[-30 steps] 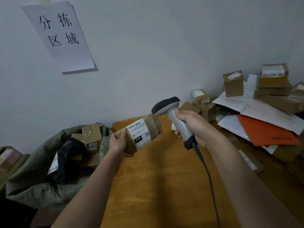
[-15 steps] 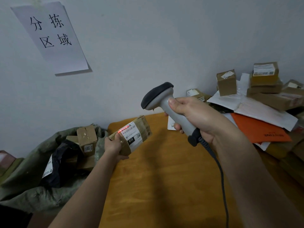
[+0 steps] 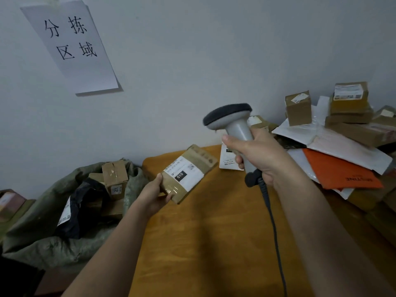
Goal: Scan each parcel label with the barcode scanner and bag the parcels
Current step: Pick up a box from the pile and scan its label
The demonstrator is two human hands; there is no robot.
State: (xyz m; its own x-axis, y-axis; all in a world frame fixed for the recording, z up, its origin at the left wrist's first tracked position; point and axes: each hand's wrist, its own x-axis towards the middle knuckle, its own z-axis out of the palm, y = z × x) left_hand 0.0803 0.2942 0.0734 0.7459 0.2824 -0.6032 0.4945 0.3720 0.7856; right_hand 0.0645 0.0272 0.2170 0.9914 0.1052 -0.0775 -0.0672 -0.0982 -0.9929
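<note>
My left hand grips the near end of a brown cardboard parcel with a white label marked 010, held over the left part of the orange table. My right hand holds the grey barcode scanner by its handle, head up and turned left, above and right of the parcel. The scanner's dark cable hangs down along my right forearm. A green sack lies open at the left with several boxes and a black bag inside.
A heap of brown boxes, white mailers and an orange envelope covers the table's right end. A white-labelled packet lies behind the scanner. A paper sign hangs on the wall. Another box sits at far left.
The red scan line seen on the label half a second ago is gone. The parcel has tilted flatter with its label facing up, and the scanner's head has turned more upright.
</note>
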